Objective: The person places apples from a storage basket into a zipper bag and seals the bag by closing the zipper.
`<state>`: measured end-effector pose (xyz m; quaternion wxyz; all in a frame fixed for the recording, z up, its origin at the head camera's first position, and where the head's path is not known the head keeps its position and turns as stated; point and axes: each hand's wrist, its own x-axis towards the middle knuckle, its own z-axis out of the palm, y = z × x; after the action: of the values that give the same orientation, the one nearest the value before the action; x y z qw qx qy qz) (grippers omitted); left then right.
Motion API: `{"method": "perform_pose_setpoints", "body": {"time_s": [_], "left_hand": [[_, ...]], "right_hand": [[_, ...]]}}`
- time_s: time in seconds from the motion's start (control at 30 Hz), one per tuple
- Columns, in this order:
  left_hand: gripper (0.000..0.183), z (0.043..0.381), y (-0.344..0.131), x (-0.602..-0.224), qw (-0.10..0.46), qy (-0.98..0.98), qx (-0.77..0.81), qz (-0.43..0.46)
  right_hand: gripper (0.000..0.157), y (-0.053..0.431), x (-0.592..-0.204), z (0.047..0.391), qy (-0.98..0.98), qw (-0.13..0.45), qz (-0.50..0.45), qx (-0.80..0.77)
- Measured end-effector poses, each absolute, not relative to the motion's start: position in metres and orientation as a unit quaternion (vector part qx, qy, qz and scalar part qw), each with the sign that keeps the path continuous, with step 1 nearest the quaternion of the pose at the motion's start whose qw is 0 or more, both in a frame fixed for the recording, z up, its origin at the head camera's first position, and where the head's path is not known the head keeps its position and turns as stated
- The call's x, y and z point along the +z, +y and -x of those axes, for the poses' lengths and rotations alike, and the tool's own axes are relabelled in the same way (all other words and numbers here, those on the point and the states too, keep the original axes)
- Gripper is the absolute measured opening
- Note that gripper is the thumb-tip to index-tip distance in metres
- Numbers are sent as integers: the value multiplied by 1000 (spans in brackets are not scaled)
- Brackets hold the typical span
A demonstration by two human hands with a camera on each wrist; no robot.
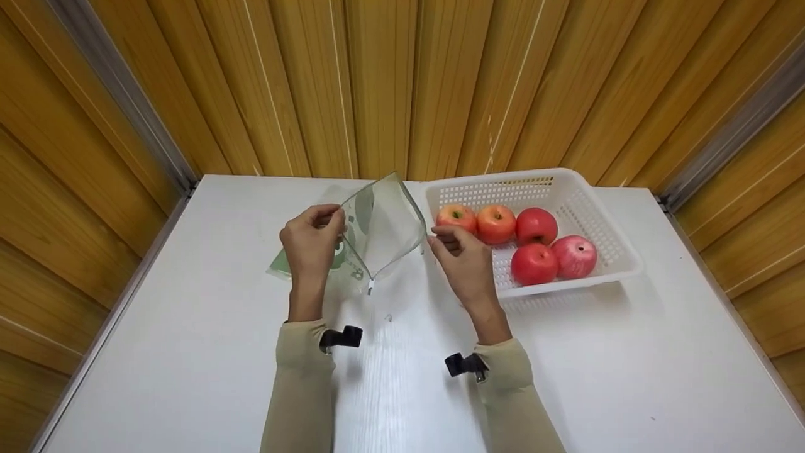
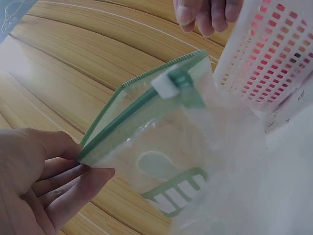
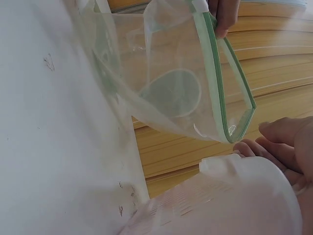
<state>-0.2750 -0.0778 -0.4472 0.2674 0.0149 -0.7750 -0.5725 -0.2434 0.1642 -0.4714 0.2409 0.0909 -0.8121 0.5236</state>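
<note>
Across the top of the head view, back wall panels [image 1: 377, 75] in yellow-brown wood grain, ribbed, with thin pale lines and a broken whitish streak [image 1: 490, 141] right of centre. At the left edge, left side panels [image 1: 63, 182] of matching grain; at the right edge, right side panels [image 1: 764, 264], likewise. Between walls, a grey left corner post [image 1: 119, 82] at upper left and a grey right corner post [image 1: 742, 119] at upper right, both slanting. Through the middle and bottom, a white tabletop [image 1: 188, 352], glossy with reflected light at lower centre; a tiny dark speck [image 1: 653, 418] at lower right. In the right wrist view, brownish scuffs [image 3: 49, 61] at upper left, more at lower left.
</note>
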Motion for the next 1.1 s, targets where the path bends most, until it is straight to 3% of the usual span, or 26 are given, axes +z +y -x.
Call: {"method": "perform_pose_setpoints", "body": {"time_s": [0.47,1.1], "left_hand": [[13,286,-73,-454,264,-758,-596,-30],[15,287,-73,-456,266,-751,-604,-20]], "right_hand": [[17,173,-466,242,-803,210,-108,547],[35,230,-446,263,-821,204,-99,525]]}}
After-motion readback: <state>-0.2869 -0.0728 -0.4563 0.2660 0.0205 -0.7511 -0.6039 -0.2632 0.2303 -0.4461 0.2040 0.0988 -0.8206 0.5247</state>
